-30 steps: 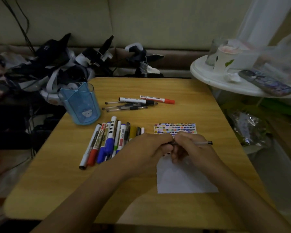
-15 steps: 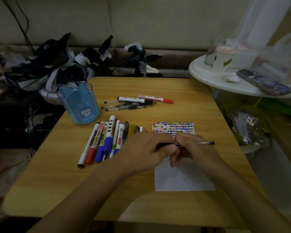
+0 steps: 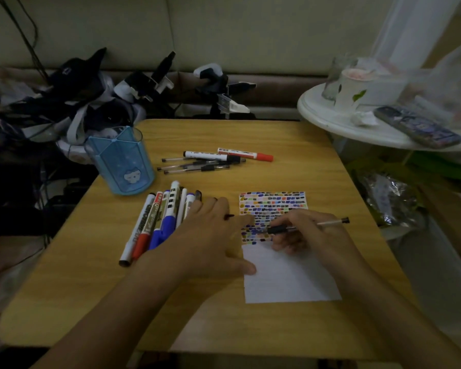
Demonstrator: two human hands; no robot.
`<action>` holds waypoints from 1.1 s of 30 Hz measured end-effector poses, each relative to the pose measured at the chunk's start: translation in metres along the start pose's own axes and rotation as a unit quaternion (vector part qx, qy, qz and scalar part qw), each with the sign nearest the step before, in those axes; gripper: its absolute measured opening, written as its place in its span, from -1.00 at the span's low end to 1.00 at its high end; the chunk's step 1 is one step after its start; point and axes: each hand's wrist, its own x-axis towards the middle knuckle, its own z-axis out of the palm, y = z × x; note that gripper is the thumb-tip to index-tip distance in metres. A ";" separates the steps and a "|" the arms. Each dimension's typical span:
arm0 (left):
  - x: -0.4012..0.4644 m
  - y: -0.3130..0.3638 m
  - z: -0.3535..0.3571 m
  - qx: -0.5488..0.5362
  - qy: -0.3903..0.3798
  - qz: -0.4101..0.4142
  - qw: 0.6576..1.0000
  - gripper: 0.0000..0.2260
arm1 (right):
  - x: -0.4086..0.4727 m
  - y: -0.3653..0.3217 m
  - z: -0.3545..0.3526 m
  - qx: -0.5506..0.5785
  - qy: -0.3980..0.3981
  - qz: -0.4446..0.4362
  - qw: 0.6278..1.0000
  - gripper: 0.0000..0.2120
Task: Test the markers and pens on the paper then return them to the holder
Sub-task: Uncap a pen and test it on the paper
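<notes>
My right hand [image 3: 308,231] grips a thin pen [image 3: 330,223] with a black grip, its tip pointing left over the coloured marks on the white paper [image 3: 290,278]. My left hand [image 3: 210,235] lies flat with fingers spread, the thumb pressing the paper's left edge. A small black pen cap [image 3: 229,216] pokes out between its fingers. A row of markers [image 3: 165,217] lies left of that hand. Further back lie several pens and markers [image 3: 205,161], one with a red cap [image 3: 264,157]. The blue holder [image 3: 121,163] stands at the back left.
The wooden table [image 3: 277,145] ends close on every side. A white round side table [image 3: 338,126] at the right carries a paper cup [image 3: 353,86] and a phone [image 3: 415,126]. Dark gear and cables [image 3: 72,97] pile up behind the holder.
The hands, joined on the pen a second ago, have parted: the cap is off. The left hand has spread flat onto the paper's edge. The right hand has brought the pen to the paper.
</notes>
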 end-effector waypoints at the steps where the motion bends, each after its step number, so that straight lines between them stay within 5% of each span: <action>1: 0.000 0.001 0.001 0.010 0.000 0.001 1.000 -0.15 | 0.000 0.002 0.000 -0.025 -0.005 -0.017 1.000 -0.83; 15: 0.001 0.002 0.001 0.009 0.006 -0.005 1.000 -0.12 | 0.006 0.028 0.019 -0.210 0.053 -0.119 0.969 -0.86; 33: -0.001 0.000 0.005 0.000 0.017 0.005 1.000 -0.14 | 0.009 0.033 0.021 -0.225 0.047 -0.123 0.966 -0.85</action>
